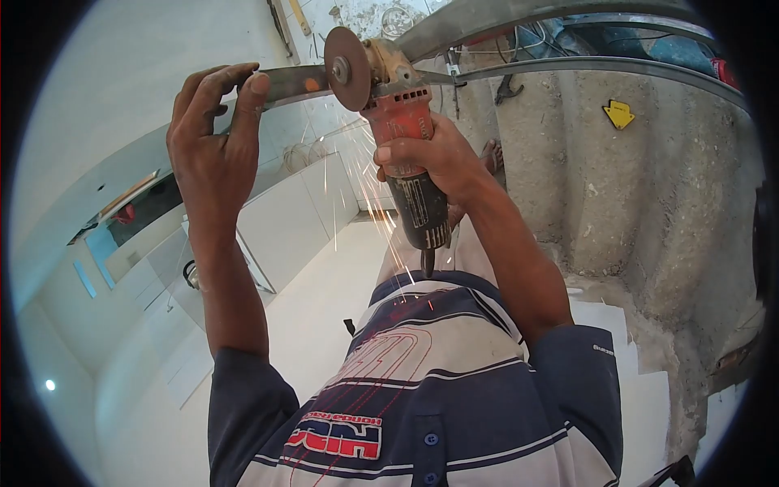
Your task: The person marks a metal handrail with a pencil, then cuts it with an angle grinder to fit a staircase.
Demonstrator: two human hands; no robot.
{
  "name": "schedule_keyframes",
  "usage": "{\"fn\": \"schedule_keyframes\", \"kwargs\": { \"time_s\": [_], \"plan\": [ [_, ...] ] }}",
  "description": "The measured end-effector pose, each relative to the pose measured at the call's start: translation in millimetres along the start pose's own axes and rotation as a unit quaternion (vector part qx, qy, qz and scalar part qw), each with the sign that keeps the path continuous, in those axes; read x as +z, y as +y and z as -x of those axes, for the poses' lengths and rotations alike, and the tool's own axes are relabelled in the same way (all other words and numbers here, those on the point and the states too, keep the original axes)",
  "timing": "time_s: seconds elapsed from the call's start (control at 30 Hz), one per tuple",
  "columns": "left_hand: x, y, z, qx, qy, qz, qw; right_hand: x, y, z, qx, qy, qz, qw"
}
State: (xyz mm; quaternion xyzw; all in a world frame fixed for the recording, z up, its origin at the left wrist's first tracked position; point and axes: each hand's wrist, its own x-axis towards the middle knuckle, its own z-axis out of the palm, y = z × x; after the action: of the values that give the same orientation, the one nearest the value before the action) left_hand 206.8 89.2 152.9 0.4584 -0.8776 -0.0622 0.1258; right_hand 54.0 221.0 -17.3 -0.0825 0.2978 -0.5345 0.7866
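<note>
My right hand (438,158) is wrapped round the red and black body of an angle grinder (410,134). Its brown disc (347,69) stands against a grey metal bar (296,84), which has an orange spot near the contact. Sparks stream down from there toward my striped shirt. At the bar's left end is my left hand (215,114), thumb and fingers curled about the end of the metal, fingertips near its upper edge and thumb in front.
Rough concrete steps (604,178) descend on the right, with a yellow magnet-like square (619,114) on them. Curved metal rails (560,66) cross the top. Dark pliers (509,89) lie near the rail. White panels (296,223) are at the lower left.
</note>
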Motion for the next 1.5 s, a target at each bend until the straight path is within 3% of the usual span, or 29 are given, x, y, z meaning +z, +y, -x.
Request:
{"fn": "schedule_keyframes", "kwargs": {
  "time_s": [0.97,1.03,1.13,1.5],
  "plan": [
    [-2.1,-0.5,-1.2,0.009,-0.014,-0.009,1.0,4.1,3.5,-5.6,-0.029,0.027,0.005,0.999],
    [-1.8,0.1,-1.1,0.002,-0.014,-0.01,1.0,0.0,3.5,-7.5,-0.028,0.013,0.061,0.998],
    [-2.0,-0.5,-1.1,0.006,-0.016,0.009,1.0,6.1,6.7,-6.9,-0.061,0.021,0.028,0.998],
    [-1.1,-0.5,-0.9,0.001,-0.009,0.009,1.0,2.0,10.3,-12.1,-0.038,0.017,0.017,0.999]
  ]
}}
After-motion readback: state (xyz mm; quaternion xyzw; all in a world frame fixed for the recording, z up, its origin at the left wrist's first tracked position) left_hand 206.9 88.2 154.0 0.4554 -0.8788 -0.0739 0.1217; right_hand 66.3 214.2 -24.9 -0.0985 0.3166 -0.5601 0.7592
